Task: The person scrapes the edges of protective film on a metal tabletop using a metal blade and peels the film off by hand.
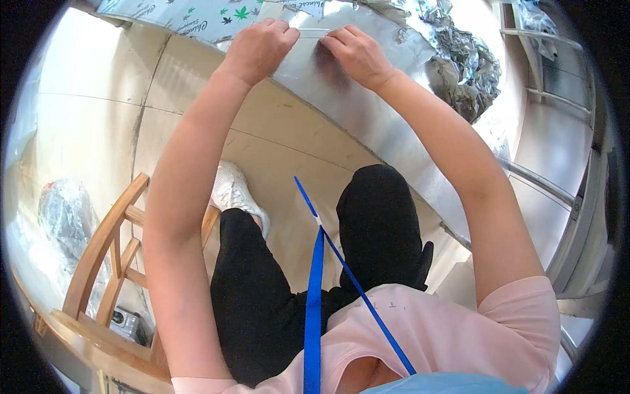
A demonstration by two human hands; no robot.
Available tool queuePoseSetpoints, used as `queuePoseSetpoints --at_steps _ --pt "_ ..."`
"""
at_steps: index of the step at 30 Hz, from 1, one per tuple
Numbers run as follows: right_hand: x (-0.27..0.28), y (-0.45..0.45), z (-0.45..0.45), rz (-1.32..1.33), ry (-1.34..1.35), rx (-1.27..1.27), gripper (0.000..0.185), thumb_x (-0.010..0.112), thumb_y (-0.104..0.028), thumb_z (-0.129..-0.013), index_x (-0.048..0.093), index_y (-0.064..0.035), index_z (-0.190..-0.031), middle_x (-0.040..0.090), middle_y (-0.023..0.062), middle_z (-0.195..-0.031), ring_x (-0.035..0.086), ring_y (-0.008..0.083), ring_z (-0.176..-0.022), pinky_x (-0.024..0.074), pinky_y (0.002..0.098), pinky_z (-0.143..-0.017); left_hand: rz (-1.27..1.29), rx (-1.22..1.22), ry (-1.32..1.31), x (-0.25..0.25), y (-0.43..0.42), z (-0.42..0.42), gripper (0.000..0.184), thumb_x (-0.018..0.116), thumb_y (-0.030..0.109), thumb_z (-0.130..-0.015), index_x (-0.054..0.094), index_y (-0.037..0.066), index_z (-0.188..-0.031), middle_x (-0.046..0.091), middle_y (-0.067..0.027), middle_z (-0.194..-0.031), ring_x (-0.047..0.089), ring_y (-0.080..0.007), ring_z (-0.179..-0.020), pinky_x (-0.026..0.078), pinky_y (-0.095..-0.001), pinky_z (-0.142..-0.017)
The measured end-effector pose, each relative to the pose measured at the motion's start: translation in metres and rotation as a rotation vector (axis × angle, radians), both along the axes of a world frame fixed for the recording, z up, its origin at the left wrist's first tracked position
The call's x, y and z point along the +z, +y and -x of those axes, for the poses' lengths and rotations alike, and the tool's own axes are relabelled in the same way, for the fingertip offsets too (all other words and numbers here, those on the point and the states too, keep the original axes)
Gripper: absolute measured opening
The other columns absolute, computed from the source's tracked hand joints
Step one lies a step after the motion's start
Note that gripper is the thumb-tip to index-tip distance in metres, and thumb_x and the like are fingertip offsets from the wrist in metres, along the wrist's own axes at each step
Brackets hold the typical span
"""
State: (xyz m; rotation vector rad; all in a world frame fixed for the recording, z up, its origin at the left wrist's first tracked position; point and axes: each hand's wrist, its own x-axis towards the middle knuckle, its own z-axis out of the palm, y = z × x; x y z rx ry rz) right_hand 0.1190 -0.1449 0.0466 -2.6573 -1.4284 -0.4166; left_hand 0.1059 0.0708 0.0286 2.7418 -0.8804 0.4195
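My left hand (261,47) is closed over the near edge of a metal-topped table (367,125), its fingertips pinched at one end of a thin, pale strand. The strand (314,33) runs level across the short gap to my right hand (359,56). Thumb and fingers of the right hand pinch its other end, above the shiny surface. What the strand is made of cannot be made out. Beside the left hand lies a printed sheet (190,14) with green leaf shapes and lettering.
Crumpled silvery material (462,69) is heaped on the table at the right. Metal rails (545,180) stand beyond it. At the lower left are a wooden chair (98,262), a clear plastic bag (65,210) and a small grey device (125,323). A blue strap (314,308) hangs over my lap.
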Motion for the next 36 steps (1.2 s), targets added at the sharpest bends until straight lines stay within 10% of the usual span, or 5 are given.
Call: queuePoseSetpoints --at_steps 17,29,36 --pt "-0.006 0.006 -0.030 0.085 -0.165 0.110 0.005 0.054 -0.012 -0.069 0.056 -0.0080 -0.072 0.057 0.0047 -0.076 0.059 0.0180 -0.073 0.0497 0.0275 -0.066 -0.119 -0.098 0.094 0.010 -0.006 -0.016 0.005 0.052 0.008 -0.074 0.053 0.005 -0.079 0.057 -0.0077 -0.078 0.061 -0.0239 -0.079 0.052 -0.0324 -0.068" --pt "0.001 -0.005 -0.035 0.150 -0.033 0.096 0.018 0.053 -0.007 -0.073 0.060 -0.0060 -0.090 0.061 0.0032 -0.092 0.060 0.0197 -0.083 0.0497 0.0289 -0.072 -0.186 -0.113 0.051 0.007 -0.016 -0.020 0.008 0.050 0.008 -0.077 0.055 0.006 -0.083 0.059 -0.0075 -0.083 0.061 -0.0221 -0.083 0.052 -0.0308 -0.070" --pt "-0.001 -0.003 -0.049 -0.011 0.044 -0.036 0.015 0.058 -0.012 -0.077 0.060 -0.0057 -0.090 0.060 0.0057 -0.085 0.058 0.0209 -0.076 0.0477 0.0305 -0.067 0.181 0.048 0.047 0.010 -0.015 -0.016 0.012 0.054 0.010 -0.076 0.057 0.004 -0.086 0.058 -0.0117 -0.092 0.056 -0.0279 -0.089 0.048 -0.0355 -0.075"
